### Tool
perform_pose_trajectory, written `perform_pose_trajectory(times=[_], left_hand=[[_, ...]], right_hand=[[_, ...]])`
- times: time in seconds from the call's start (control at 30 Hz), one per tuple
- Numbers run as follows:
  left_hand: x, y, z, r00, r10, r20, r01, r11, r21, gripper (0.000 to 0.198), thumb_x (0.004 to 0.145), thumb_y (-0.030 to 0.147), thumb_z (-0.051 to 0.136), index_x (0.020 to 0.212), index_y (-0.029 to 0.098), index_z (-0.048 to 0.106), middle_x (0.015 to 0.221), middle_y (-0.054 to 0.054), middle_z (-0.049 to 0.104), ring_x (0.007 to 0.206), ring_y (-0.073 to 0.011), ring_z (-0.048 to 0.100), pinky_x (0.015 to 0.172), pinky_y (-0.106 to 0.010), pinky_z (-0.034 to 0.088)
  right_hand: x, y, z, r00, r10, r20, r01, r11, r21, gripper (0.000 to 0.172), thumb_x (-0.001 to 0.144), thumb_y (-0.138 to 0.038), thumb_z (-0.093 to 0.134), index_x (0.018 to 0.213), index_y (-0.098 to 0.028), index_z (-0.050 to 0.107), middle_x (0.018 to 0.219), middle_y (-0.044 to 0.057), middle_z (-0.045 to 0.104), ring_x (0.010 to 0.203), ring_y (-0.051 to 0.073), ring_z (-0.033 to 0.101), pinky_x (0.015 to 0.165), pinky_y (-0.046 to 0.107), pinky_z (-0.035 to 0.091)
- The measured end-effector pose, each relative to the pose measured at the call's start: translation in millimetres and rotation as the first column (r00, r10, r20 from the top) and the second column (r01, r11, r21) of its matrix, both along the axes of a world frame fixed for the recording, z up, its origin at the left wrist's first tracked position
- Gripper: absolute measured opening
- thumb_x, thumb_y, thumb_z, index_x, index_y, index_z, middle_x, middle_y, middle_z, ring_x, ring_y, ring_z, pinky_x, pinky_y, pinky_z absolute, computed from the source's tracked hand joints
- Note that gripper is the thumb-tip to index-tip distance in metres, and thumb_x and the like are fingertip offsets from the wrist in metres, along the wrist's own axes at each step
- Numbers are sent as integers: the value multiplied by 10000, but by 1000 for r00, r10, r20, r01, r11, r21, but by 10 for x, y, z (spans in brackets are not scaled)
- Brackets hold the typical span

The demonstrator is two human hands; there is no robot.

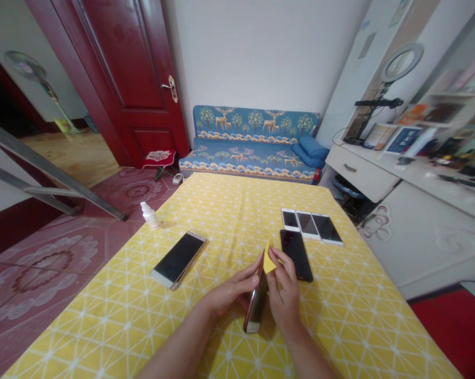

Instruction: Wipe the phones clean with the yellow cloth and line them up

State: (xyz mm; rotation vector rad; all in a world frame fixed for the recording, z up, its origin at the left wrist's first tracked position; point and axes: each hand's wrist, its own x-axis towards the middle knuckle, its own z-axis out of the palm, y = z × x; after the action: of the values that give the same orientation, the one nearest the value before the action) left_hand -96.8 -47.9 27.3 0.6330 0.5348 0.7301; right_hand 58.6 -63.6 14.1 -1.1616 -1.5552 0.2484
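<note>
Six smartphones are in our count, one in our hands and five lying flat on the yellow cloth-covered desk (221,205) with its white lattice print. Our left hand (230,292) has a closed grip around a slim rose-gold-edged smartphone (256,304), held tilted with its lower end near the cloth; whether that end touches, we cannot tell, and the hand hides much of its upper part. Our right hand (285,297) has a narrow pinching grip on a small yellow square (269,259), its material too hard to make out, right at the top of that phone. Just right of the hands lies a black smartphone (296,255); beyond it, toward the far right, three white-framed smartphones (307,225) sit side by side, nearly touching. Left of the hands lies a gold-framed smartphone (178,260), and farther left, near the desk's edge, stands one small white plastic dropper bottle (149,216). Past the far edge we see one blue sofa (253,152) printed with deer and trees, one dark red wooden door (135,79) to its left, and, to the right, a white drawer unit (359,171) below a ring light (401,63).
</note>
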Motion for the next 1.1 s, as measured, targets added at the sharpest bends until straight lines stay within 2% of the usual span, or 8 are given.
perform_pose_trajectory(times=[0.1,0.17,0.4,0.6,0.77,0.93,1.0,1.1], left_hand=[[4,5,-28,991,-44,-128,60,990,128,422,805,336,671,1204,208,625,896,-52,670,650,-101,587,554,-175,400],[14,10,-69,989,-30,-144,51,989,140,352,805,362,667,1102,174,666,789,-39,646,601,-93,569,535,-176,393],[27,38,-125,994,55,-91,-49,997,67,472,737,238,725,1193,222,603,913,-57,676,687,-136,634,621,-225,470],[45,57,-32,987,162,-15,-163,981,-109,371,754,260,693,1111,180,638,752,-31,655,613,-126,608,578,-218,470],[25,96,-3,969,173,174,-132,966,-223,447,860,456,543,1136,112,616,968,-134,691,865,-218,666,783,-311,516],[-93,193,3,920,241,310,-160,951,-264,474,914,418,437,1190,55,565,1091,-171,677,1047,-260,634,904,-360,490],[-127,232,-18,908,272,320,-186,944,-274,440,917,378,435,1191,58,564,1071,-157,689,1025,-256,645,888,-362,500],[-131,271,-78,900,341,271,-260,920,-294,325,901,292,475,1096,69,607,931,-121,721,833,-214,687,801,-332,530]], right_hand=[[17,-18,38,997,52,51,-55,997,61,402,935,-141,410,1272,-298,563,1318,82,510,1233,242,466,992,480,429],[7,-35,61,993,83,83,-91,991,100,384,923,-116,416,1182,-308,625,1290,65,541,1222,243,474,995,490,421],[-90,-135,118,980,188,72,-194,976,95,327,901,-142,449,1105,-286,659,1225,77,593,1164,260,530,961,495,449],[-135,-257,159,940,329,89,-337,938,84,358,855,-79,454,1086,-275,646,1196,73,601,1128,249,546,930,477,467],[-100,-297,146,915,371,159,-388,917,95,427,833,-56,452,1157,-278,619,1206,76,598,1133,252,544,945,498,450],[-47,-234,132,920,354,167,-372,924,88,426,831,-48,455,1148,-281,619,1175,64,615,1098,242,554,919,484,464],[-32,-207,141,931,337,136,-350,933,85,377,835,-50,455,1079,-266,644,1135,62,631,1079,239,561,914,476,467],[-25,-197,149,947,311,79,-318,944,85,327,847,-61,445,993,-253,667,1091,65,645,1069,243,564,907,470,471]])
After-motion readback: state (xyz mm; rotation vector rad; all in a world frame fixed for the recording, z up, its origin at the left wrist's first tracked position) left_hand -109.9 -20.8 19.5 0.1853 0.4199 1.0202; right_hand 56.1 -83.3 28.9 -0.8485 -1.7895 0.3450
